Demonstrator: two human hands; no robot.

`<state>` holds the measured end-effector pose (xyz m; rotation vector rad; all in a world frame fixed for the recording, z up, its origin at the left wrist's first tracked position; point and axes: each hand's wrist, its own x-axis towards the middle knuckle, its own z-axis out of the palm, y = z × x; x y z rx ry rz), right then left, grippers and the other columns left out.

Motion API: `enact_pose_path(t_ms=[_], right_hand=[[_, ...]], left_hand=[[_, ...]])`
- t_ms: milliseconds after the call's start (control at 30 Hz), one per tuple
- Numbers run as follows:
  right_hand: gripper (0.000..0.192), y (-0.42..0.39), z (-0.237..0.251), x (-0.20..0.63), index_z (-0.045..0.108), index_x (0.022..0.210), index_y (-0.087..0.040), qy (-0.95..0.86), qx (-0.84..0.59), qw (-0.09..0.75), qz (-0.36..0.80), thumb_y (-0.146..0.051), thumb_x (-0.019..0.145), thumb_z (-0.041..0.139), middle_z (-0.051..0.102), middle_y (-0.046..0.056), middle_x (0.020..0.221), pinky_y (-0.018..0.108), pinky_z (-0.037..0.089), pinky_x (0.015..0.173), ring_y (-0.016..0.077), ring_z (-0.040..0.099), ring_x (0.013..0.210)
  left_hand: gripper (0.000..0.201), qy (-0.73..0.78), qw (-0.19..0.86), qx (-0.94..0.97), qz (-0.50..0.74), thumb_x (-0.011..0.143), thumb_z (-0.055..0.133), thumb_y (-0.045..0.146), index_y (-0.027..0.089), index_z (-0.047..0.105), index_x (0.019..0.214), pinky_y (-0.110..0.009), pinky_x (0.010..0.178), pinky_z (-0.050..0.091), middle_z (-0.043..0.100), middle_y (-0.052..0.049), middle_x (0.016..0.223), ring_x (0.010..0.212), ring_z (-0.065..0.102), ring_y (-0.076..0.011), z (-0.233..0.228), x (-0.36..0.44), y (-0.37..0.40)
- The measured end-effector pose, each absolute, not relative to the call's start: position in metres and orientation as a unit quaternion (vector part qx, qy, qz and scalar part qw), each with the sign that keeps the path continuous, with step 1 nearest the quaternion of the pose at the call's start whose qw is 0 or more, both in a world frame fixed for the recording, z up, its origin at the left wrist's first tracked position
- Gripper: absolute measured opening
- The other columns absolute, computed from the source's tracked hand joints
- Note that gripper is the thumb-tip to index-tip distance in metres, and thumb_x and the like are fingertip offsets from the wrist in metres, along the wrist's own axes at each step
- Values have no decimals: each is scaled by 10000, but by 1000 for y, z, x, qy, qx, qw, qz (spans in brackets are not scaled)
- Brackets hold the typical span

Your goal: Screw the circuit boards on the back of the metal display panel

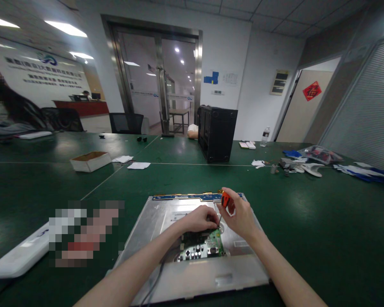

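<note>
Flat on the green worktop [307, 221], close to the near edge: a silver metal back panel [166, 213] of a monitor, face down, with a blue strip board [179, 197] along its far edge and a green circuit board [208, 247] seated near the middle, dotted with dark capacitors and a metal port. Dark cable [156, 277] trailing from the board toward the near edge. Left hand [200, 218] curled, fingertips pressed down on the far edge of the circuit board. Right hand [240, 217] closed around an orange-handled screwdriver [225, 200], its thin shaft angled down to the board just beside the left fingertips. No readable writing on the panel or board; wall sign at far left with a blue logo and rows of characters, too blurred to read; red diamond sticker [312, 91] with a character on the door at right. To the left of the panel, a white plastic bezel [16, 258] beside a pixelated patch. Further off: an open cardboard box [90, 161], scraps of paper [138, 165], a black computer case [216, 133] standing upright, a water bottle [265, 136], blue and white gloves [368, 172] and a plastic bag at far right. Seated person at far left, well apart. Nothing between the hands and the board.
</note>
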<state>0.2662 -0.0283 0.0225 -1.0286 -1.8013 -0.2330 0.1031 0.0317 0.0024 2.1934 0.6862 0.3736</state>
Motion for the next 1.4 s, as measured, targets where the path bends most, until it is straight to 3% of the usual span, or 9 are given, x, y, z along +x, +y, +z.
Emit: enact_pose_path(t_ms=[367, 700, 1100, 1400], right_hand=[[508, -35, 32, 266, 379, 1323, -192, -773, -405, 484, -63, -164, 826, 483, 593, -12, 705, 229, 429, 503, 114, 525, 511], [376, -28, 22, 266, 458, 1205, -209, -747, -425, 502, -98, -224, 835, 526, 537, -41, 687, 211, 374, 468, 84, 456, 467], [461, -35, 31, 266, 381, 1282, -194, -770, -402, 491, -64, -165, 831, 473, 583, 0, 769, 231, 429, 497, 107, 513, 533], [383, -30, 26, 265, 425, 1218, -201, -758, -406, 504, -84, -198, 846, 515, 547, -24, 728, 214, 381, 466, 91, 466, 488]], left_hand=[[116, 257, 402, 866, 152, 687, 616, 105, 139, 695, 764, -204, 625, 412, 647, 19, 684, 652, 550, -137, 0, 103, 33], [144, 274, 391, 867, 141, 677, 583, 68, 141, 692, 736, -202, 624, 407, 644, 21, 667, 639, 547, -132, 1, 103, 32], [143, 255, 392, 871, 150, 688, 591, 89, 131, 693, 778, -208, 635, 414, 650, 9, 702, 653, 550, -140, 0, 103, 33], [120, 264, 387, 871, 148, 675, 596, 74, 130, 684, 734, -204, 618, 402, 635, 15, 666, 642, 552, -137, 1, 103, 32]])
